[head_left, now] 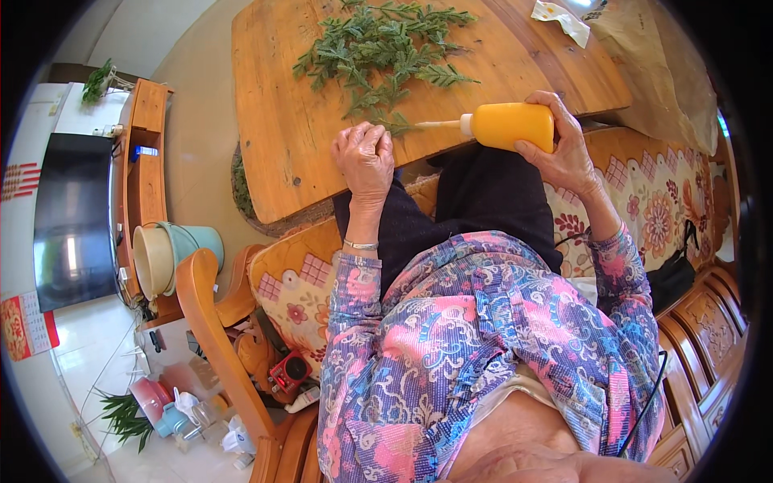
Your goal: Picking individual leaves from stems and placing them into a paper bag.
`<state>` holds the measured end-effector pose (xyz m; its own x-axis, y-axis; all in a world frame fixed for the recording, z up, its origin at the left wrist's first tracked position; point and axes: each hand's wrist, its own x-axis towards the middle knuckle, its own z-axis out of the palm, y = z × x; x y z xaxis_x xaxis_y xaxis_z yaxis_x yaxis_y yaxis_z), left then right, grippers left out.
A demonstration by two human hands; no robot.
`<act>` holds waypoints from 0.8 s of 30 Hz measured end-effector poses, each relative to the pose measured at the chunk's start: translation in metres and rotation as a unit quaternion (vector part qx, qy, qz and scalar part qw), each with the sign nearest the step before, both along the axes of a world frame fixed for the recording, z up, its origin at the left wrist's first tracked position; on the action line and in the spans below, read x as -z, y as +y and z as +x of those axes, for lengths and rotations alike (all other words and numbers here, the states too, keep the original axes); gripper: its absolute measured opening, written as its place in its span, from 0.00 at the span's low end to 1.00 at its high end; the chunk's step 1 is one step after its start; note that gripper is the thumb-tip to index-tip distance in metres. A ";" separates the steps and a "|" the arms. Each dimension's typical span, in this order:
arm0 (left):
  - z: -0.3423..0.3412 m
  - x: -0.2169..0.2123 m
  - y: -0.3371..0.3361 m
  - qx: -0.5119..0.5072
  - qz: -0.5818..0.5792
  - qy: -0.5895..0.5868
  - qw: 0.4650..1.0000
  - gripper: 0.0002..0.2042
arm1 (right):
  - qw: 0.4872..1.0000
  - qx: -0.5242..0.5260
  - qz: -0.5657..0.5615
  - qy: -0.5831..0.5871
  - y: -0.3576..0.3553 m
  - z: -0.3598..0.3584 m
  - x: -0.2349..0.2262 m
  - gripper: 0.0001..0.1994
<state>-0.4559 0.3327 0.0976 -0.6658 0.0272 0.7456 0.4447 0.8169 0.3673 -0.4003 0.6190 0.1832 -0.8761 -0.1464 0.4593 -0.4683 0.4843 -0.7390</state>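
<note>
In my right hand [564, 149] is a yellow squeeze bottle [513, 126], tilted on its side, its white collar and long thin nozzle pointing left. The nozzle's tip is at a small green sprig [396, 122] near the table's front edge. My left hand [364, 157] has its fingers closed together at the other side of that sprig, seemingly pinching its end; the fingertips are partly hidden. Just beyond lies a loose pile of green fir-like sprigs [386, 48] on the wooden table [282, 137].
A crumpled white tissue [561, 22] and a brown paper bag [664, 76] are at the far right. I sit on a wooden bench with a flowered cushion [636, 189]. Buckets [153, 256] stand left of the wooden armrest [197, 298]; a small red device [290, 371] lies beside me.
</note>
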 end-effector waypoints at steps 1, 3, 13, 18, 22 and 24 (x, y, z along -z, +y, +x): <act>0.000 0.000 0.000 0.000 0.000 0.000 1.000 0.05 | 1.000 0.000 -0.002 -0.003 0.001 0.001 0.000 0.25; 0.000 0.000 -0.001 0.000 -0.001 0.001 1.000 0.05 | 1.000 0.000 -0.006 -0.010 0.004 0.002 0.000 0.25; -0.001 0.000 -0.001 -0.004 -0.002 0.005 1.000 0.05 | 1.000 0.015 -0.006 -0.021 0.010 0.011 0.008 0.24; 0.000 0.000 -0.001 -0.002 0.000 0.009 1.000 0.06 | 0.999 0.016 -0.016 -0.033 0.017 0.012 0.014 0.25; -0.001 0.002 -0.001 0.003 0.001 0.011 1.000 0.06 | 0.999 0.021 -0.020 -0.034 0.017 0.011 0.015 0.25; -0.001 0.002 -0.001 0.005 0.001 0.013 1.000 0.06 | 0.999 0.023 -0.022 -0.035 0.018 0.010 0.017 0.25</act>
<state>-0.4572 0.3314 0.0953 -0.6466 0.0332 0.7621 0.4625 0.8116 0.3570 -0.3898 0.6372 0.1666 -0.9113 -0.0859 0.4028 -0.3936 0.4697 -0.7903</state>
